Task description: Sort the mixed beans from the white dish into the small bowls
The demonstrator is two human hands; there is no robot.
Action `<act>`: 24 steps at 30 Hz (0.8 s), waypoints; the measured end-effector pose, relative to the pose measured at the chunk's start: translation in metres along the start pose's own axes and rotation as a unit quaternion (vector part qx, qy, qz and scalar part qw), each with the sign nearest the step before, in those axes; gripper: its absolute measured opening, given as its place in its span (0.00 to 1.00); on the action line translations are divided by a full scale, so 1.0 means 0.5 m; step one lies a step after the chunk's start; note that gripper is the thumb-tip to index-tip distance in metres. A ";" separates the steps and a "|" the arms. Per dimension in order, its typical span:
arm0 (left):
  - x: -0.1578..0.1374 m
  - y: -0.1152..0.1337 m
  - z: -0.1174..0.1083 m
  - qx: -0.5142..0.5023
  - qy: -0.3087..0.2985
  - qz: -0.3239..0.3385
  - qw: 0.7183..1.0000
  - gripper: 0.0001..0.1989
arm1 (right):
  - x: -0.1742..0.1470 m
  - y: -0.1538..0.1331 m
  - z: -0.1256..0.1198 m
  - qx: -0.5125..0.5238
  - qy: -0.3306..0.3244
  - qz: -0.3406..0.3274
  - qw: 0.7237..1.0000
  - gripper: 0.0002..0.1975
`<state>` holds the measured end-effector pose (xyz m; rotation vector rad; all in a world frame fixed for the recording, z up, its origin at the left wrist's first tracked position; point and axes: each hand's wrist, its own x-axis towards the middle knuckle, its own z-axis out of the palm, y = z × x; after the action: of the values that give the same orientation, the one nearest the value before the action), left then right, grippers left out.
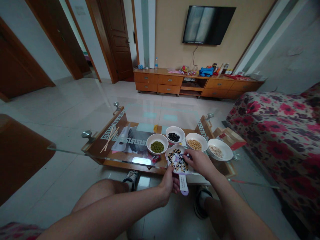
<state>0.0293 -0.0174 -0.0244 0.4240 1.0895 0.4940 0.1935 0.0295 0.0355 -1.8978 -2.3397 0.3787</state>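
Observation:
A white and purple hand fan [183,183] with a printed handle lies low at the table's front edge, its face scattered with black and yellow beans [175,158]. My left hand [170,181] grips the fan by its lower left edge, fingers curled under it. Over the fan's right side my right hand [196,160] is closed in a pinch; what sits between the fingertips is too small to make out. Just behind the fan stand white bowls of green mung beans [157,147], black beans [173,137], yellow soybeans [194,144] and pale flat seeds [216,151].
The bowls stand on a glass-topped coffee table [135,160]. Chopsticks [108,140] and a clear plastic wrapper [122,141] lie at its left. A paper bag [231,136] is beyond the right bowl. A floral sofa [277,123] flanks the right side; a TV cabinet [170,80] lines the wall.

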 end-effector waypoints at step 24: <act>0.003 -0.006 -0.002 -0.007 0.008 0.007 1.000 0.29 | 0.005 -0.020 0.009 -0.029 0.002 -0.023 0.999 0.12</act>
<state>0.0295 -0.0191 -0.0277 0.4174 1.0989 0.5184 0.1823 0.0294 0.0337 -1.8650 -2.4125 0.3062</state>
